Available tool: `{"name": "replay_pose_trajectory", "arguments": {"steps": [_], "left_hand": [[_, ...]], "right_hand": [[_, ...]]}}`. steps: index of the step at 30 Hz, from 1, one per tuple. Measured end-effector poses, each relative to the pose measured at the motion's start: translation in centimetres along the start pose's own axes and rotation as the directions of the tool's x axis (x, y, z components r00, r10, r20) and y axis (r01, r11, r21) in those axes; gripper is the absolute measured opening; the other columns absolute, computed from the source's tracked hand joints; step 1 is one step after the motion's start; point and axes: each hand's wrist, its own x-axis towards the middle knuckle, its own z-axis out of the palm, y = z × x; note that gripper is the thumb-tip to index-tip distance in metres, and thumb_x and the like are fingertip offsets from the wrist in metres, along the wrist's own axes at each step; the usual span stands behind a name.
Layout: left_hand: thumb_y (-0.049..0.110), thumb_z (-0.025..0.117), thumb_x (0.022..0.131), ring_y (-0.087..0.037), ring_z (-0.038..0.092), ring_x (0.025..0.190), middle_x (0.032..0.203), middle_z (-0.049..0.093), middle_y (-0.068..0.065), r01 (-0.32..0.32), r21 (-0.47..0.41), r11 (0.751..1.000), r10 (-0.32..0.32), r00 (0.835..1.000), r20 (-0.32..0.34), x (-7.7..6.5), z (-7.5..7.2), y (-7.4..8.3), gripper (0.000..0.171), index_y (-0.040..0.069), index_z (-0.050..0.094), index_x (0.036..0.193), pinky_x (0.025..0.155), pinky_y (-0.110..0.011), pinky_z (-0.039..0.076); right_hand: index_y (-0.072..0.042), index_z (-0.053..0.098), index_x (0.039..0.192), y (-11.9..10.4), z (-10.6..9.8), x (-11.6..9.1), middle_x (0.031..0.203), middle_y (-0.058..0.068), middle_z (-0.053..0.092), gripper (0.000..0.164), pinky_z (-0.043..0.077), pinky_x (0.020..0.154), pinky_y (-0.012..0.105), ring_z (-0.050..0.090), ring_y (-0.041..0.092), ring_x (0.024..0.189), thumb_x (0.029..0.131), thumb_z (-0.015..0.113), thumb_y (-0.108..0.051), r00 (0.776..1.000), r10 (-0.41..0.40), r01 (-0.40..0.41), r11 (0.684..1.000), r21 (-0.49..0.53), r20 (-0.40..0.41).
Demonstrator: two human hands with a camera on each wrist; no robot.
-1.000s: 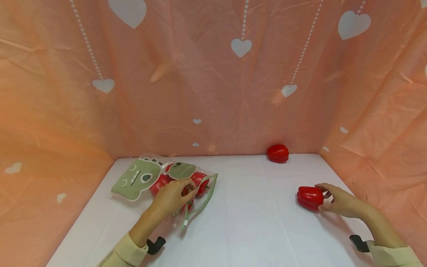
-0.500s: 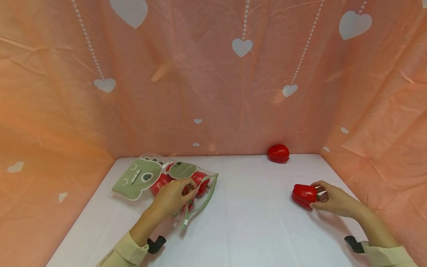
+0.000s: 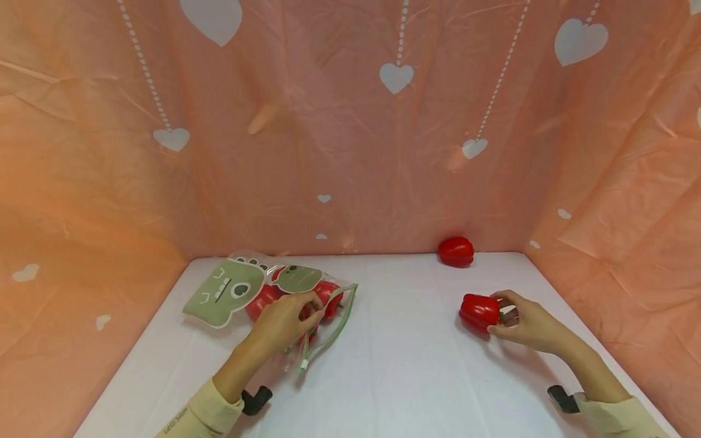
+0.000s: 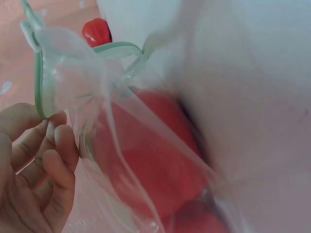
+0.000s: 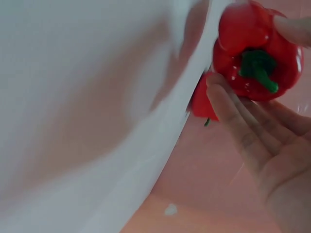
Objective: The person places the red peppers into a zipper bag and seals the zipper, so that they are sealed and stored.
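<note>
Right fingers (image 5: 238, 121) hold a red pepper (image 3: 477, 312) — left fingers (image 4: 20, 116) pinch the bag (image 3: 298, 280).

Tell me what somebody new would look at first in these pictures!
Probably the shiny red bell pepper in the right hand, at the right side of the white table. Next, maybe the green monster face on the clear bag at the left, whose green-trimmed edge the left hand pinches. Behind it all hangs a pinkish-orange backdrop with white hearts.
</note>
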Motion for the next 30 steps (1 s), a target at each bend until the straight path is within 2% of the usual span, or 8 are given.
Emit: {"name": "replay_pose_trajectory", "arguments": {"steps": [6, 14, 30], "left_hand": [[0.019, 0.084, 0.095, -0.007, 0.055, 0.065, 0.075, 0.065, 0.014, -0.004, -0.007, 1.000, 0.004, 1.000, 0.006, 0.0, 0.1, -0.1, 0.013, 0.020, 0.073, 0.100, 0.061, -0.027, 0.049], [0.018, 0.084, 0.095, -0.008, 0.054, 0.063, 0.075, 0.064, 0.013, -0.012, -0.009, 1.000, 0.012, 1.000, 0.000, -0.1, 0.0, -0.1, 0.012, 0.019, 0.073, 0.101, 0.058, -0.027, 0.048], [0.020, 0.083, 0.096, -0.008, 0.053, 0.063, 0.075, 0.065, 0.013, 0.008, -0.017, 1.000, -0.008, 1.000, 0.012, -0.1, -0.2, -0.1, 0.011, 0.018, 0.074, 0.102, 0.058, -0.026, 0.047]], "right_hand": [[0.003, 0.052, 0.142, -1.1, 1.3, 0.9, 0.130, 0.025, 0.067, 0.072, 0.064, 0.079, 0.034, 0.071, 0.028, 0.102, 0.087, 0.090, -0.022, 0.998, -0.036, 0.036, 0.999, 0.002, -0.046], [0.004, 0.054, 0.140, -2.6, 2.6, 2.1, 0.127, 0.023, 0.069, 0.069, 0.064, 0.083, 0.043, 0.073, 0.027, 0.099, 0.087, 0.089, -0.022, 0.987, -0.126, 0.125, 0.992, -0.010, -0.095], [0.001, 0.054, 0.143, -5.6, 5.6, 3.9, 0.132, 0.019, 0.067, 0.069, 0.063, 0.089, 0.045, 0.073, 0.028, 0.105, 0.087, 0.089, -0.022, 0.985, -0.165, 0.166, 0.986, 0.033, -0.053]]}}
